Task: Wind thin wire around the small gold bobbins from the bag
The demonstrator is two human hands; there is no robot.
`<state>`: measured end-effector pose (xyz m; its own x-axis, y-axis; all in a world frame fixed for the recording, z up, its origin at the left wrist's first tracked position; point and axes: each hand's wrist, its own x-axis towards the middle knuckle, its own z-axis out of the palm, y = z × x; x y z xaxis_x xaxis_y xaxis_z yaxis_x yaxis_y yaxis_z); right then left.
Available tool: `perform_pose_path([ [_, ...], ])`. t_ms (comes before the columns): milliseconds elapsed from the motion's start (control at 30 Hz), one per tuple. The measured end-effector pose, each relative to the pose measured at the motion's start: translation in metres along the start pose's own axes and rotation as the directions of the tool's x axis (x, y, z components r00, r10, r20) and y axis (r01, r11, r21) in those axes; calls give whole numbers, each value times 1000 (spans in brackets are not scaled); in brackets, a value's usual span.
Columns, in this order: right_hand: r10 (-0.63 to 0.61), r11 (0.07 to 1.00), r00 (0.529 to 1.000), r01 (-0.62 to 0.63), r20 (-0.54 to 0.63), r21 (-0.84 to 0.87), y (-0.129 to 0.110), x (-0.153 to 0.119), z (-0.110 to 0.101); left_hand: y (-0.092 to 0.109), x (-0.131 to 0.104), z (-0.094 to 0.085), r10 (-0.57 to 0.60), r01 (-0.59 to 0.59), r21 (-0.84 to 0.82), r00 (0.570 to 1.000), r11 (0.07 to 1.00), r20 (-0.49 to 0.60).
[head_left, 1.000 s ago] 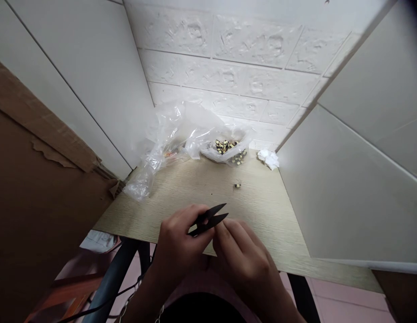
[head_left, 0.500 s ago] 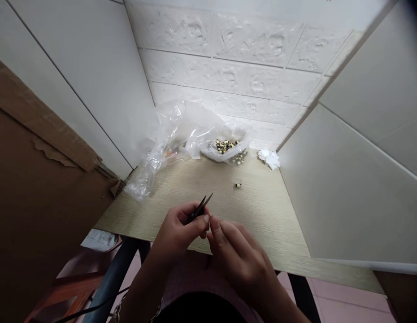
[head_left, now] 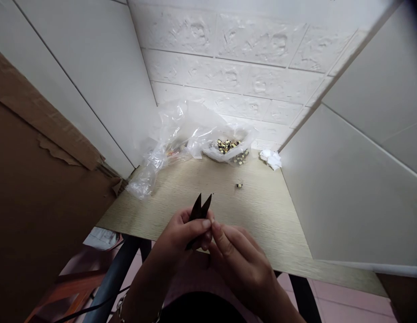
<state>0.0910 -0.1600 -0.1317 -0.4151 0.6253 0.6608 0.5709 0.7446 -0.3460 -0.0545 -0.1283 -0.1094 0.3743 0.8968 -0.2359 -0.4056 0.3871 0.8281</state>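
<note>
My left hand (head_left: 181,235) is closed around a pair of dark thread snips (head_left: 196,211), whose two pointed blades stick up, spread apart in a V. Its thumb and fingertips meet the fingertips of my right hand (head_left: 244,255) over the table's front edge. My right hand is pinched closed, and whatever lies between its fingertips is too small or hidden to make out. A tiny dark speck is by the right blade tip. Beyond the hands, one small black-and-yellow part (head_left: 239,185), like a little wire-wound component, lies on the table.
An open plastic bag (head_left: 211,156) at the back holds several similar black-and-yellow parts (head_left: 228,146). Crumpled clear plastic (head_left: 143,181) lies to its left, white crumpled tissue (head_left: 271,159) to its right. White panels (head_left: 356,202) flank the wooden table (head_left: 269,224); cardboard (head_left: 43,193) stands at left.
The snips have turned in my left hand, so the blades stand more upright and show broader, wider-apart faces. Both hands stay together at nearly the same spot.
</note>
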Motion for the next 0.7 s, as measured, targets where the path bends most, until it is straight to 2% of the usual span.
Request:
perform_pose_path([
  [267, 65, 993, 996, -59, -56, 99, -2, 1, 2, 0, -2, 3, -19, 19, -54, 1000, 998, 2],
  [433, 99, 990, 990, -88, -102, 108, 1, -1, 1, -2, -2, 3, -20, 20, -11, 998, 1000, -55],
  [567, 149, 988, 982, -144, -120, 53, 11, -1, -8, -3, -1, 0, 10, -10, -1, 995, 1000, -99],
  [700, 185, 979, 975, -194, -126, -62, 33, 5, -25, 3, 4, -2, 53, -57, -23, 989, 998, -136],
])
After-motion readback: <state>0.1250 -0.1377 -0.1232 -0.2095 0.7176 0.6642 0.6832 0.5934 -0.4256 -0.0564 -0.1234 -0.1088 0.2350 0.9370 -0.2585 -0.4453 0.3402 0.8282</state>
